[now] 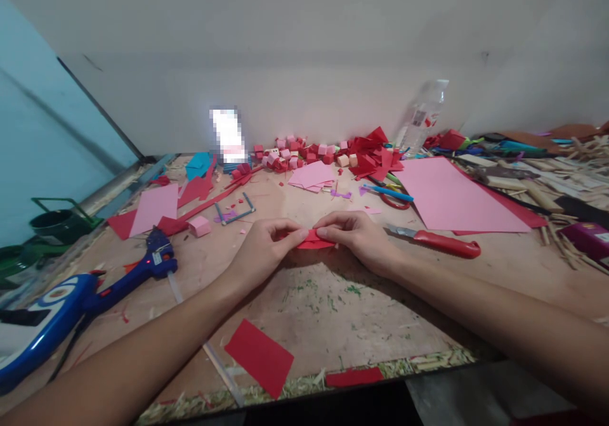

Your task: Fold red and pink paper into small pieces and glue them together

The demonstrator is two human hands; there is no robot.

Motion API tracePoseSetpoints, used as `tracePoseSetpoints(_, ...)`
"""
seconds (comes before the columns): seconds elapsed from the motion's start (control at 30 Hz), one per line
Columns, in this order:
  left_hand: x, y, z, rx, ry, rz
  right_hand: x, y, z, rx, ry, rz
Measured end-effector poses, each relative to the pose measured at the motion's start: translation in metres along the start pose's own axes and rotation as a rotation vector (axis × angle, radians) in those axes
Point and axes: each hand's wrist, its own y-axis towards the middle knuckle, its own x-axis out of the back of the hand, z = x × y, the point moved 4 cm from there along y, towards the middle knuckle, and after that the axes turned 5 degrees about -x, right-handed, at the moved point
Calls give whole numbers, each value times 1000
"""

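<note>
A small piece of red paper [314, 243] with what looks like a fold is pinched from both sides over the middle of the table. My left hand [271, 245] has thumb and fingers closed on its left end. On the other end, my right hand [356, 239] grips with thumb and forefinger. A red-handled knife [445, 243] lies just right of my right hand. Nearer to me, a flat red paper rectangle [261, 357] rests on the wood, with a thin red strip [354, 376] at the table's front edge.
A blue glue gun [155, 258] lies at left. Small red and pink paper cubes [295, 153] are heaped along the wall beside a lit phone [228, 135]. A plastic bottle [423, 118] leans at the back. Pink sheets [466, 194], scissors [394, 202] and sticks crowd the right.
</note>
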Motion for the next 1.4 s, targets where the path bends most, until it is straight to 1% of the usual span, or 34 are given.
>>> tracePoseSetpoints(0.2,1,1,-1,-6,42,-41,-1,-1,2,18,1,-1)
tracePoseSetpoints(0.3,2,0,-3,-23,72,-59,-1,-2,6,18,-60,3)
tracePoseSetpoints(0.43,1,0,-3,-12,59,-49,0,-2,7,-14,-121,-1)
tracePoseSetpoints(0.53,3,0,-1,11,-8,-74,0,-2,6,-12,-61,-1)
tracePoseSetpoints(0.6,4,1,1,19,-44,-103,-2,-2,4,-28,10,25)
tracePoseSetpoints(0.7,7,2,3,12,-43,-134,-4,-2,1,-73,111,61)
tracePoseSetpoints(0.77,8,3,3,5,-35,-141,-4,-2,1,-87,142,62)
tracePoseSetpoints(0.83,9,3,3,-1,-30,-134,-4,-2,1,-82,130,59)
tracePoseSetpoints(0.93,7,3,1,-11,-7,-87,-3,-2,2,-60,64,61)
tracePoseSetpoints(1.1,0,1,-2,-32,96,6,-1,-3,7,30,-137,5)
tracePoseSetpoints(1.23,-1,-1,-3,-42,136,-1,0,-3,9,42,-215,-9)
tracePoseSetpoints(1.4,-1,-1,-4,-53,140,15,0,-3,8,49,-233,-10)
